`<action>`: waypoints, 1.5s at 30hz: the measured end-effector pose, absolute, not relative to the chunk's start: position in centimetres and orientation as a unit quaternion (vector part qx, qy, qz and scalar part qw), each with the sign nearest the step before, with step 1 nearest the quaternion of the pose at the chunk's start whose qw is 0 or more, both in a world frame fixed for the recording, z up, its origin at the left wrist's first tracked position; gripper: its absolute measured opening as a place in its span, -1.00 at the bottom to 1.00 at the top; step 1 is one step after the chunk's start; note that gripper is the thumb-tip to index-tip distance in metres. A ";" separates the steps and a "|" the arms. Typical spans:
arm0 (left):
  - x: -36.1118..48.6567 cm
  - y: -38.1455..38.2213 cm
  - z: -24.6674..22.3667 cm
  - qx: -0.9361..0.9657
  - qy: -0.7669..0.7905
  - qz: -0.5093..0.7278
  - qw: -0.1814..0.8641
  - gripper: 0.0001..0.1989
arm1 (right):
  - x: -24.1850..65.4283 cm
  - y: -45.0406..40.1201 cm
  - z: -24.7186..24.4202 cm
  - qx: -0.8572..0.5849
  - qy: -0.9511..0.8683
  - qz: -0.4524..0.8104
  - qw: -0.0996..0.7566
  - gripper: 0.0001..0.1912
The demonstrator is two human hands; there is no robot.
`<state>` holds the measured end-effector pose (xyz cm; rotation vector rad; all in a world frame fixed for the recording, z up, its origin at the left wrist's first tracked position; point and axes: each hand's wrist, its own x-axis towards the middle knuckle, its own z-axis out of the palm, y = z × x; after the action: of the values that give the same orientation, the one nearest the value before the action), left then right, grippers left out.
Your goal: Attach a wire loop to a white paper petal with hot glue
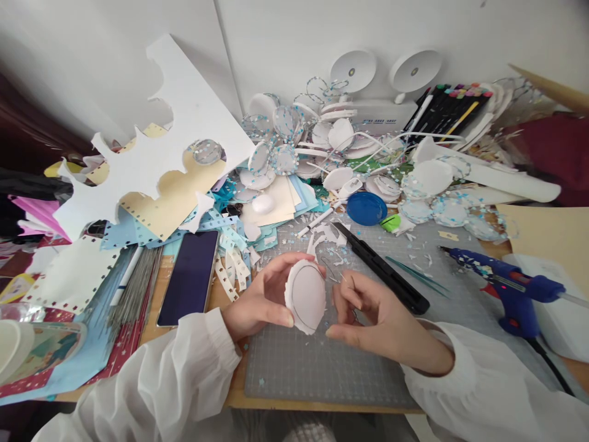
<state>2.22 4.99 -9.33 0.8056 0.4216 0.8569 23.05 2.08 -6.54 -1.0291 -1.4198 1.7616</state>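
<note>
A round white disc (309, 297) with a rough edge is tilted up above the grey cutting mat (304, 374). My left hand (264, 301) grips it from the left, thumb at the front and fingers behind. A thin dark line curves across its face. Just right of the disc, my right hand (368, 313) has its fingers curled around a thin wire (332, 270), whose far end reaches toward the disc's upper edge. Behind my right hand lies a black utility knife (384, 270), with green tweezers (416, 275) beside it.
A blue glue gun (510, 288) rests at the right. A phone (188, 278) lies left of my left hand. A blue lid (366, 209), paper scraps and several white discs with wire crowd the back. Thin wires (142, 288) lie at the left.
</note>
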 end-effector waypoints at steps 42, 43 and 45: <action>2.4 5.0 -9.3 0.371 0.210 0.407 0.808 -0.33 | 23.0 1.7 -7.2 -0.375 -0.712 0.445 0.393 -0.64; 2.3 5.0 -9.2 0.370 0.212 0.408 0.807 -0.33 | 23.1 1.7 -7.3 -0.366 -0.722 0.426 0.404 -0.66; 2.3 5.0 -9.1 0.364 0.212 0.413 0.807 -0.34 | 23.3 1.8 -7.4 -0.350 -0.723 0.391 0.449 -0.74</action>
<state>2.26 4.96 -9.13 0.7780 0.4541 0.8846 23.29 1.77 -7.43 -0.8656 -1.7890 0.9674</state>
